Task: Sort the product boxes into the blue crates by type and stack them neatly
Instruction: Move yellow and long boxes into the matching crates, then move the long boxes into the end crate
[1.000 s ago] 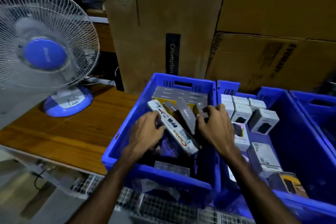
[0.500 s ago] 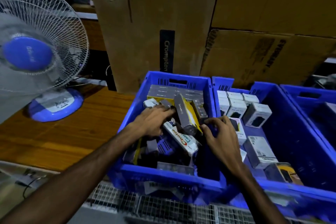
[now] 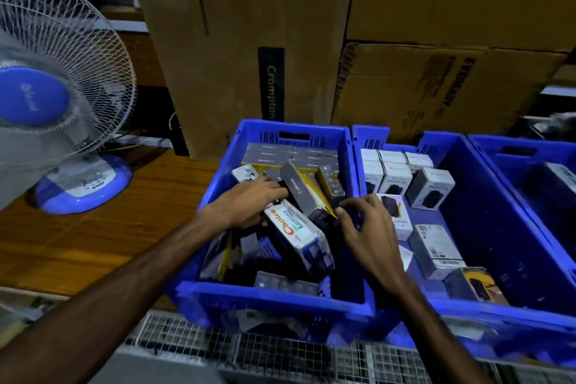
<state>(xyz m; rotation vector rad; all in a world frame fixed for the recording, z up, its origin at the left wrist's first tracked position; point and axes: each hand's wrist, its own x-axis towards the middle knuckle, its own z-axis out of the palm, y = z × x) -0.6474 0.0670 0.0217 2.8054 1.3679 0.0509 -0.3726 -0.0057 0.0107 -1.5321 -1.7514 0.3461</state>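
Both hands down inside the left blue crate [image 3: 274, 299], working the jumble of mixed product boxes. Left hand [image 3: 249, 203] laid over the pile's upper left part, fingers bent toward the far end of the grey and yellow box [image 3: 307, 193] and touching it there; whether truly gripping or only steadying, cannot tell, since the fingertips hide behind the box edge. Right hand [image 3: 371, 227] just beside that same box at its near end, thumb and fingers curled and slightly apart, not plainly clamped on anything. Grey and yellow box tilted up out of the heap, long axis running from far left to near right, so one hand at each end. White Choice box [image 3: 296, 234] lying just under and beside it on roughly the same slant, its near end sunk deeper into the crate. Against the far wall, a neat layer of flat grey boxes [image 3: 290, 154] already stacked. Middle blue crate [image 3: 498, 196] to the right holding white boxes [image 3: 394, 170], some upright in rows at the back, others loose toward the front. Judged from this: right hand nearer for a lift toward the right; lifting along the slant likely to spare the Choice box from being dragged.
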